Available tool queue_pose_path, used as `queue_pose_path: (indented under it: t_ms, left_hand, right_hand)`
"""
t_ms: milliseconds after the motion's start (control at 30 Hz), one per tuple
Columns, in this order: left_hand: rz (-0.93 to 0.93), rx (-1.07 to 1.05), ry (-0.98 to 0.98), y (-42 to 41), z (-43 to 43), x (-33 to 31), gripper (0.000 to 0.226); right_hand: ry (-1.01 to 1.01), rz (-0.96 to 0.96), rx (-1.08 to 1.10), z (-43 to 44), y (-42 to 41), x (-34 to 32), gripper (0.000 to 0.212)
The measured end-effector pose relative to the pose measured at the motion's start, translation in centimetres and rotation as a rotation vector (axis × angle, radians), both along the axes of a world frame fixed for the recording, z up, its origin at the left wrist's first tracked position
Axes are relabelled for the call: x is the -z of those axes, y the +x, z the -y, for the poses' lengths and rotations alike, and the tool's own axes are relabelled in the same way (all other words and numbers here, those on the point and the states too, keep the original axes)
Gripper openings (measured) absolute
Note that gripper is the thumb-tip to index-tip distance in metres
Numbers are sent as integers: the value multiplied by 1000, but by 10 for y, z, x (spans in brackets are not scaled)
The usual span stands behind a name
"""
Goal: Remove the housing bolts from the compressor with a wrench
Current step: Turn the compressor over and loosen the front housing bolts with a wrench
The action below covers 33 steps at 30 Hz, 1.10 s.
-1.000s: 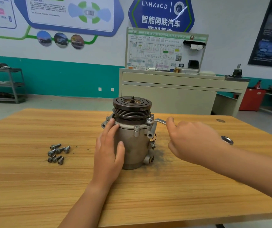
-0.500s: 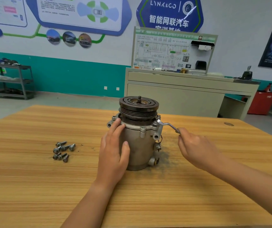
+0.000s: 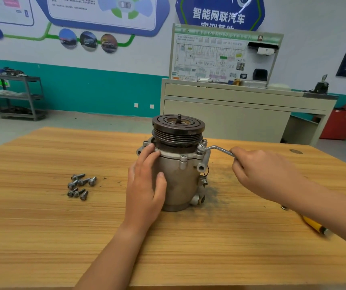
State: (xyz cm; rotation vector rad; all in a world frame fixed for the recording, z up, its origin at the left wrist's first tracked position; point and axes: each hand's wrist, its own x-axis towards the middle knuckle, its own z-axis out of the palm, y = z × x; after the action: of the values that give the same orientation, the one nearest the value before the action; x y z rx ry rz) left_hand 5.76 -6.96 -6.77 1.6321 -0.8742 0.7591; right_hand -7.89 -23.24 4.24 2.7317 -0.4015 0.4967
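Done: loose bolts [image 3: 81, 186] are lying on the table [image 3: 42, 227], left of the upright compressor [image 3: 178, 181] | Bracing: your left hand [image 3: 144, 185] is pressing its housing, fingers flat, slightly spread | Working: your right hand [image 3: 258, 170] is clamping the wrench [image 3: 218, 148], seated at the flange's right edge | Remaining: likely this one; far side hidden.

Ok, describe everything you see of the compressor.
The compressor stands upright on the table: a grey metal cylinder topped by a dark grooved pulley with a central threaded stub. A flange with bolt lugs rings it under the pulley; fittings protrude low on its right. The left hand rests against its side; the wrench, gripped by the right hand, sits on a right-side flange bolt.
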Motion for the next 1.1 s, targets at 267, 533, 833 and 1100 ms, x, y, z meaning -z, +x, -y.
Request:
queue_pose_path:
  t_ms: [267, 533, 833, 1100]
  left_hand:
    - [-5, 7, 23, -1, -2, 0, 47]
    - [11, 7, 17, -1, -2, -1, 48]
    - [-6, -6, 23, -2, 0, -1, 49]
    - [-2, -25, 13, -1, 2, 0, 48]
  right_hand:
    - [-351, -229, 91, -29, -3, -26, 26]
    - [-418, -349, 98, -54, -5, -44, 19]
    - [-462, -277, 72, -42, -1, -33, 39]
    - [-330, -313, -18, -25, 8, -45, 24]
